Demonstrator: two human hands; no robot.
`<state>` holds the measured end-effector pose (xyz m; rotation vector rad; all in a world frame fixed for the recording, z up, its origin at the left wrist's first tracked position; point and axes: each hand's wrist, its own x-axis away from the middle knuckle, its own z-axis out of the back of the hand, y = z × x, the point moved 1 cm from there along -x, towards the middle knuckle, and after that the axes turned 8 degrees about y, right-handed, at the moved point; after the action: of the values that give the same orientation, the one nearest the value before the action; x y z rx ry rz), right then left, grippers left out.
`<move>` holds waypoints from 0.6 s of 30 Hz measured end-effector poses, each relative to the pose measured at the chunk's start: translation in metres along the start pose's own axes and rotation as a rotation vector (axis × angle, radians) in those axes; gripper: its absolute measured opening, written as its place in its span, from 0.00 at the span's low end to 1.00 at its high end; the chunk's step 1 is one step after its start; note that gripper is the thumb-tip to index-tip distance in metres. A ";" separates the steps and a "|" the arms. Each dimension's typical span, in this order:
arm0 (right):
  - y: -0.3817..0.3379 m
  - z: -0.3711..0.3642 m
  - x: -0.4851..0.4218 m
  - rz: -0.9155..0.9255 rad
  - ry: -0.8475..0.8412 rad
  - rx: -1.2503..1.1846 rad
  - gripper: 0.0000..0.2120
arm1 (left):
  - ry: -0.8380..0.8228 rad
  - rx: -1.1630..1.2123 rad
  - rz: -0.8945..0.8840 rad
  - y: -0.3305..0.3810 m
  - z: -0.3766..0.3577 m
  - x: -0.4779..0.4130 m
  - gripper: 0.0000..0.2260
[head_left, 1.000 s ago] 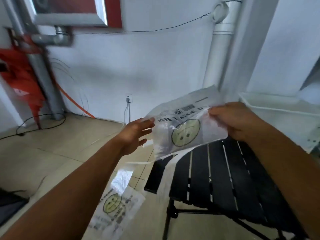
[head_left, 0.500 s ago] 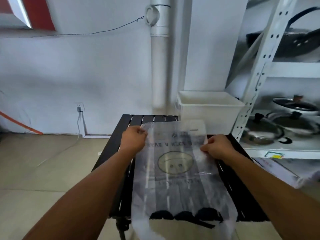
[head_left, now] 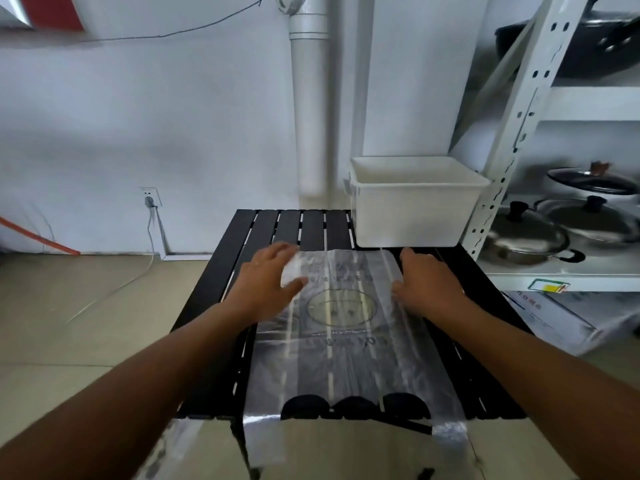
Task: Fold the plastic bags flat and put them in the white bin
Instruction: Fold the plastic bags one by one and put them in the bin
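Clear plastic bag [head_left: 341,327], with a smiley face printed on it, spread out on black slatted table [head_left: 273,226]. Handles hanging off the near edge, over the floor. Left hand [head_left: 265,284] flat on the far left corner, fingers open and spread, not pinching anything. Right hand [head_left: 427,284] pressing the far right edge, fingers loose and apart, not squeezing either. White bin [head_left: 415,202] on the far right corner of the table, close behind the bag, looking empty as far as can be seen.

Probably smoothing before the first fold. Not yet folded, not yet in the bin.

Things that might go wrong:
- Very slippery, thin plastic. Could slide on the smooth slats under a sideways push and bunch up.
- Hanging handles could pull the whole bag toward the floor once both hands lift.
- Trapped air could puff it up again, so no flat fold.
- Gaps between slats could catch a thin edge and crease it.
- Bag corner at the left hand already looks a bit lifted; could curl under and spoil the fold.
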<state>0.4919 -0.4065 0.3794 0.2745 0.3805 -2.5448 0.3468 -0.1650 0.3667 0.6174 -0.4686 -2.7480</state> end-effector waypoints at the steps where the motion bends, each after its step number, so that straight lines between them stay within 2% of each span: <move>1: 0.003 0.006 0.004 0.068 0.018 0.004 0.16 | -0.079 0.040 -0.094 0.003 0.011 0.011 0.26; 3: 0.011 0.023 0.018 0.240 -0.006 -0.052 0.18 | -0.236 0.018 -0.244 0.010 0.031 0.037 0.23; 6: 0.028 0.051 0.056 0.470 -0.209 -0.097 0.25 | -0.428 -0.138 -0.360 0.016 0.057 0.076 0.34; 9: 0.047 0.066 0.097 0.585 -0.464 0.004 0.43 | -0.597 -0.295 -0.423 0.014 0.069 0.112 0.50; 11: 0.057 0.067 0.117 0.625 -0.610 0.122 0.55 | -0.642 -0.365 -0.484 0.006 0.067 0.129 0.54; 12: 0.060 0.065 0.123 0.656 -0.635 0.189 0.58 | -0.622 -0.399 -0.528 0.001 0.063 0.137 0.53; 14: 0.066 0.055 0.132 0.715 -0.602 0.274 0.56 | -0.434 -0.429 -0.652 -0.005 0.055 0.147 0.45; 16: 0.067 0.042 0.137 0.831 -0.387 0.237 0.44 | -0.246 -0.273 -0.736 -0.008 0.050 0.150 0.28; 18: 0.068 0.034 0.137 0.919 -0.143 0.112 0.28 | -0.149 -0.007 -0.769 -0.007 0.049 0.149 0.13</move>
<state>0.4114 -0.5398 0.3602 0.2327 0.0249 -1.6640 0.1944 -0.1976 0.3525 0.7041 -0.2872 -3.5371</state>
